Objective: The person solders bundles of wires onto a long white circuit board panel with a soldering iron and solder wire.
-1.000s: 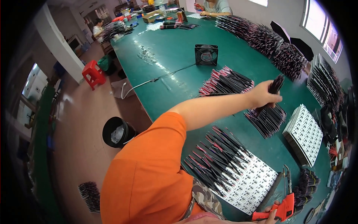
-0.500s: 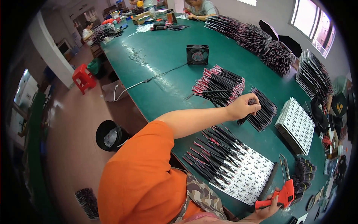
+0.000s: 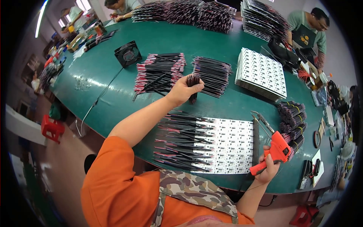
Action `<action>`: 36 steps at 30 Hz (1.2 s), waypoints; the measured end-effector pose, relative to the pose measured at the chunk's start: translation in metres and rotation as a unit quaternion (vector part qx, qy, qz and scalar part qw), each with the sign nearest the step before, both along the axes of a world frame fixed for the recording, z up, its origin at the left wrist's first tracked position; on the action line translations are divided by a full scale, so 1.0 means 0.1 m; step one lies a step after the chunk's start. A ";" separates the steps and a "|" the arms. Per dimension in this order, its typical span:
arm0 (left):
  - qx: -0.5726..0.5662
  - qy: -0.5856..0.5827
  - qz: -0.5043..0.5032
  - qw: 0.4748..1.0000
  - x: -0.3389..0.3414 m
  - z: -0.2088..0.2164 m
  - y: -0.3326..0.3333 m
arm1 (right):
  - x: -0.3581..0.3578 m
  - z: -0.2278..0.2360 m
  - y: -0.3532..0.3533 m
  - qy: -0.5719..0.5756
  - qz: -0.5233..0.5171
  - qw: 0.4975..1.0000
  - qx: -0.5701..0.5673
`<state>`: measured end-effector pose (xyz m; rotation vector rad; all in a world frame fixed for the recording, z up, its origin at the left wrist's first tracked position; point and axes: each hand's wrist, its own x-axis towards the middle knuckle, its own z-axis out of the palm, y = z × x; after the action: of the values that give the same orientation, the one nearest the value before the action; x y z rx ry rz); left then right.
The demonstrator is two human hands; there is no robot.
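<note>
My left hand [image 3: 182,91] is closed around a bundle of black wires [image 3: 193,80] held above the table. Just beyond it lie a pile of black wires with red ends [image 3: 159,73] and a second pile of black wires [image 3: 211,75]. My right hand [image 3: 267,170] grips a red soldering gun [image 3: 279,146] by its handle, its metal tip pointing away from me. Between my hands lies a white circuit board panel [image 3: 230,147] with rows of small dark parts. Black and red wires [image 3: 181,143] extend from its left side.
A small black fan [image 3: 127,54] stands at the far left, its cord trailing over the green table [image 3: 102,75]. Stacked white panels [image 3: 261,72] and banded wire bundles [image 3: 293,117] are on the right. Co-workers [image 3: 308,32] sit across the table; a red stool [image 3: 52,128] is on the floor.
The view has swung to the right. My left hand still holds the wire bundle and is now apart from the wire pile; my right hand keeps the soldering gun.
</note>
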<state>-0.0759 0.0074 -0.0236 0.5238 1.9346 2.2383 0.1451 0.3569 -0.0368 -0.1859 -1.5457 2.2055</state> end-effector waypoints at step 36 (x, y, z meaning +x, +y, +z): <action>-0.515 0.336 -0.248 0.749 0.24 0.33 0.38 | -0.06 0.39 -0.28 -0.154 0.149 0.972 0.100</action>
<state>-0.0518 0.0455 0.0095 1.4813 2.4799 0.4422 0.1392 0.3289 0.0024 -0.2593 -2.0742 2.3056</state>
